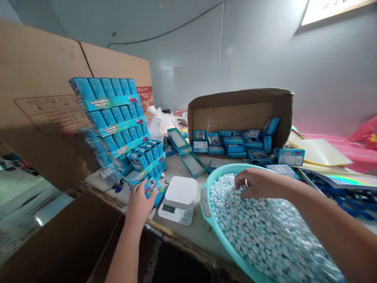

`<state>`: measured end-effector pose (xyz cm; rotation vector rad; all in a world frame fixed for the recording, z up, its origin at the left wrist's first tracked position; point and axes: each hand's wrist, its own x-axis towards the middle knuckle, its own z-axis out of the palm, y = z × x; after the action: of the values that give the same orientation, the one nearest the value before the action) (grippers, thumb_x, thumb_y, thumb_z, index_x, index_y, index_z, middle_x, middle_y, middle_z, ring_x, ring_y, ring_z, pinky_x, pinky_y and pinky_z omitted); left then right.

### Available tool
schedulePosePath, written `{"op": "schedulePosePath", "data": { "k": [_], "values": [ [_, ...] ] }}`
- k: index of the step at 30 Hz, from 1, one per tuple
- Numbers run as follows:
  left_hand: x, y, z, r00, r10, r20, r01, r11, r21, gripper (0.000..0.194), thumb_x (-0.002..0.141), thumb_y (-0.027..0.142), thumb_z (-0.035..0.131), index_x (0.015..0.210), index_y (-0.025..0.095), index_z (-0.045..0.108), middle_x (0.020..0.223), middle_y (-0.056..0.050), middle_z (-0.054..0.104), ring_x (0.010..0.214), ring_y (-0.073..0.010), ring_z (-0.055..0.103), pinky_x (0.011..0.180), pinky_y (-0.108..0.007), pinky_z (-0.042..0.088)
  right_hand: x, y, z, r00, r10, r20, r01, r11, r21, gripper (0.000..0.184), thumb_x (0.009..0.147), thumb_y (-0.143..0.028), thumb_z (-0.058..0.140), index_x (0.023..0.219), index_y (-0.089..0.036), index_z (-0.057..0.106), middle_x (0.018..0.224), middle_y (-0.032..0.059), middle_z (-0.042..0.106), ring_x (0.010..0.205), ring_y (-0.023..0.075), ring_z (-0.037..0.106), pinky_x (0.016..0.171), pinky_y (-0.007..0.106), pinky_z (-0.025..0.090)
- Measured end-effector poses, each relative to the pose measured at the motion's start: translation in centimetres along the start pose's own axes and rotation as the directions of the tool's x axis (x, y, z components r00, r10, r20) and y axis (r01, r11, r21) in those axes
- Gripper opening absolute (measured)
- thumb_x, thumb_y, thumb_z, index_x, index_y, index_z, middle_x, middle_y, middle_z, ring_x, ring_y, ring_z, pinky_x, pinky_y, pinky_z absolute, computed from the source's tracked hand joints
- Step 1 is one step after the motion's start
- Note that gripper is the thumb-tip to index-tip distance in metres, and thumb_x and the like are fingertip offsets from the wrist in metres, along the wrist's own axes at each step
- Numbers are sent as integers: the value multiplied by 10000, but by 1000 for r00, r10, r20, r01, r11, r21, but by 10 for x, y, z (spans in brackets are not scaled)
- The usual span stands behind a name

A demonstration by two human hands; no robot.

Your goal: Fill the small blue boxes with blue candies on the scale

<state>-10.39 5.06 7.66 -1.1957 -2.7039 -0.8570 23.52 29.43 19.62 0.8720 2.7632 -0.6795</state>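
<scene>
Candies (pixel 265 232) fill the basin (pixel 232 168), near right — probably light, hard, slippery, best cupped. Our right hand (pixel 256 183) half-curls there, any catch unclear; our left hand (pixel 140 201) clasps a blue box (pixel 153 189) between thumb and fingers.

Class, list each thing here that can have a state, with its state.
Left hand: gripping a blue box
Right hand: curled, among candies
Candies: loose, in the basin
Scale: display dark
Carton: open, more boxes inside
Display trays: stacked in tiers
</scene>
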Motion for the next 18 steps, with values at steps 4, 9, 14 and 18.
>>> {"op": "schedulePosePath", "data": {
  "k": [4,9,14,18],
  "values": [
    [3,-12,9,997,67,-25,-68,997,-43,468,854,348,662,1270,133,657,1250,-156,653,1198,-338,593,1079,-498,476,2,0,-1,999,23,49,-23,1000,0,316,657,-199,641,939,-199,784,869,39,704,756,194,618,637,272,396],
    [-7,-8,12,886,397,-239,-411,912,-7,276,924,255,624,1180,169,679,1074,-93,731,1039,-265,642,988,-433,517,7,4,-1,996,43,78,-44,999,11,331,672,-255,684,985,-207,784,918,38,696,798,194,624,662,272,404],
    [-4,14,0,715,585,-382,-612,788,61,126,923,178,640,1037,181,693,970,-61,754,929,-219,666,929,-384,531,7,6,-1,996,44,72,-47,998,33,364,681,-323,755,1027,-215,764,962,39,697,833,210,634,680,281,416],
    [8,50,-18,752,379,-539,-470,882,-35,51,909,229,674,932,185,684,936,-66,740,915,-219,684,915,-379,539,1,-3,2,998,26,49,-30,995,92,495,706,-372,800,1172,-243,694,1120,41,691,928,224,663,742,282,454]
  ]
}}
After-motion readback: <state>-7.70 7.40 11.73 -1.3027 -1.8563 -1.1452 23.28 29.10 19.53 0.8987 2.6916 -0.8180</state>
